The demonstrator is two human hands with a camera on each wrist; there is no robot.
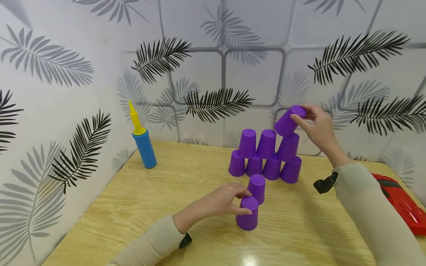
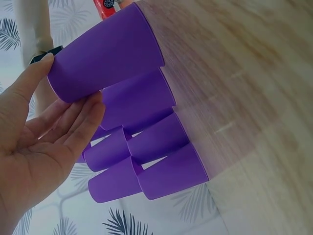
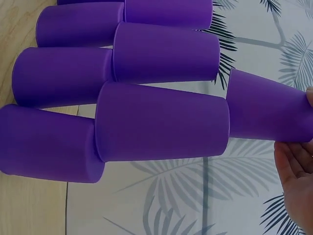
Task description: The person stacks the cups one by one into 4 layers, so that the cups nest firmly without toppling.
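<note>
My right hand (image 1: 320,128) pinches a purple cup (image 1: 285,123), held upside down and tilted over the right end of a stack. In the right wrist view the rim of this cup (image 3: 266,110) is right at the base of the cup (image 3: 164,122) below. The stack has a bottom row of several upturned purple cups (image 1: 237,164) and three more (image 1: 247,145) above. Nearer me, my left hand (image 1: 221,200) grips the upper end of an upturned purple cup (image 1: 247,218) between thumb and fingers. Another upturned cup (image 1: 257,187) stands just behind it.
A blue pump (image 1: 145,150) with a yellow handle and nozzle stands upright at the back left of the wooden table (image 1: 186,166). To the right lies a red toy car (image 1: 402,207), partly behind my right sleeve. A leaf-patterned wall (image 1: 206,74) closes off the back.
</note>
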